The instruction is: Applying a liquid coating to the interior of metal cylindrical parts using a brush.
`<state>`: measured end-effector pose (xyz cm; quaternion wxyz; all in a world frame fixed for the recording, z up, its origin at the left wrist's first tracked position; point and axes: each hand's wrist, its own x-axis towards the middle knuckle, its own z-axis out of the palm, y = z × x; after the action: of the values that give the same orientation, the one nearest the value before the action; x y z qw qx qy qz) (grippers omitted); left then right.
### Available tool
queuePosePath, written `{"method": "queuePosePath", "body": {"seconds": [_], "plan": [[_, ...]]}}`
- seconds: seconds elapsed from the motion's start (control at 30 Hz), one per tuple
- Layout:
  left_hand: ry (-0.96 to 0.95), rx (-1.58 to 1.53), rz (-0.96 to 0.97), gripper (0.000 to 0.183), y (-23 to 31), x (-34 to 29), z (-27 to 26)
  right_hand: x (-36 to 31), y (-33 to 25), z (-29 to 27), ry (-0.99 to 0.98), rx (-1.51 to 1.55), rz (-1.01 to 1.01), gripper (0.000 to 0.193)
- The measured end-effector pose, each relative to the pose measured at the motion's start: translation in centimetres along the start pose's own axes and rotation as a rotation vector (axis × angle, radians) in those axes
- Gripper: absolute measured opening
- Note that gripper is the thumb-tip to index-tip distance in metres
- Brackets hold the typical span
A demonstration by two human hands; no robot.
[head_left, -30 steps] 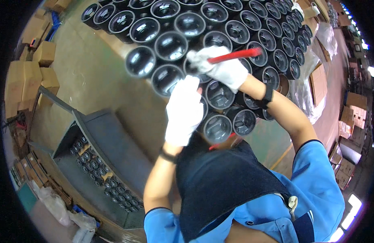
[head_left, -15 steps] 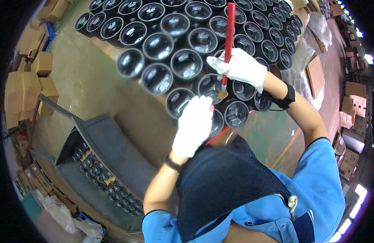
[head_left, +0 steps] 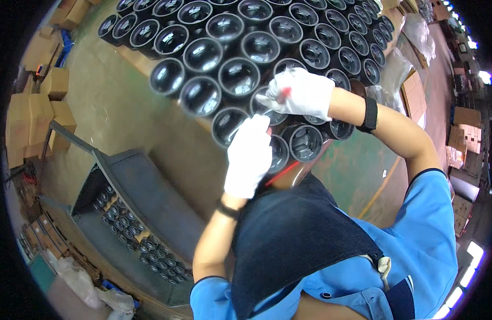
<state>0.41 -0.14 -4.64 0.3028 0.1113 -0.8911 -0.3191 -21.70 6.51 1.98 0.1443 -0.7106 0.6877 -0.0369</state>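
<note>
My right hand (head_left: 309, 95), in a white glove, is closed around a paintbrush. Only the red handle end (head_left: 285, 94) of the brush shows now, foreshortened among the fingers; its bristles are hidden. Beneath this hand lies the open mouth of a glossy black cup-shaped part (head_left: 278, 118). My left hand (head_left: 249, 157), also gloved in white, has its fingers pressed together against the rims of the nearest black parts. Whether it grips one of them is hidden. Another black part (head_left: 305, 144) stands to its right, mouth up.
Rows of similar black parts (head_left: 203, 54) stand close together on a brown board (head_left: 142, 63). A thin red strip (head_left: 283, 173) runs near my dark apron (head_left: 304, 229). At left is a grey metal rack (head_left: 166, 192) over more black parts. Cardboard boxes (head_left: 30, 125) and clear plastic sheeting (head_left: 416, 40) lie farther out.
The brush has swung from upright in view to nearly end-on, and my right hand has turned and moved slightly left. My left hand has shifted a little left and down.
</note>
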Motion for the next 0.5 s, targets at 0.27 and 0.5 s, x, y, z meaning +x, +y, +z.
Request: {"method": "queuePosePath", "body": {"seconds": [0.27, 0.5], "plan": [[-0.015, -0.012, -0.005, 0.039, 0.0, 0.0, 0.0, -3.3, -1.3, 1.4, 0.240, -0.294, -0.061, 0.018], [-0.080, -0.036, 0.052, 0.039, -0.6, -0.6, -1.2, -0.9, -2.4, -1.4, 0.331, 1.060, 0.609, 0.046]]}}
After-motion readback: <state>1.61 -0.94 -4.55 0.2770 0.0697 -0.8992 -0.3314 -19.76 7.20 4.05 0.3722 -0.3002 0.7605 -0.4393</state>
